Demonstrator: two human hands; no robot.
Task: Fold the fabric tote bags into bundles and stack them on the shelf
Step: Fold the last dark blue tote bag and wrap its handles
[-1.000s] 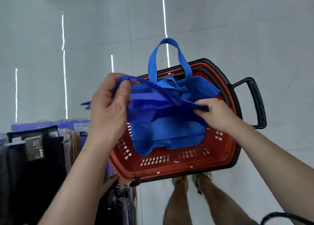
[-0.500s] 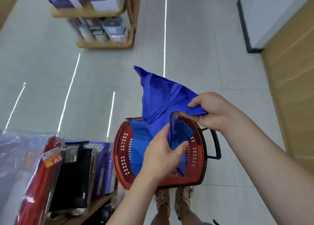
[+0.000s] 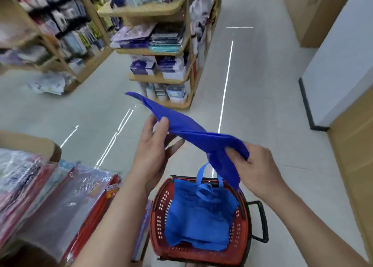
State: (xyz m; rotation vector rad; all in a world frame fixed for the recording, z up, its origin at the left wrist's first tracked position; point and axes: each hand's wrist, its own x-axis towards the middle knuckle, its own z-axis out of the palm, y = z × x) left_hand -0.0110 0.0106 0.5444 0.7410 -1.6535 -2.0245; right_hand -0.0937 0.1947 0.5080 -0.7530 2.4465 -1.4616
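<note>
Blue fabric tote bag [image 3: 193,132], above the red plastic basket [image 3: 159,206], pinched by left hand [image 3: 153,151] and clenched in right hand [image 3: 256,172], seems mid-fold; next, doubling it over.

Bright, even overhead light; shadows are faint. Thin white glare streaks cross the glossy floor [image 3: 252,105]. The shelves [image 3: 50,24] at upper left smear with blur, edges bow, while the left hand [image 3: 153,145] and right hand [image 3: 256,170] look sharp.
</note>
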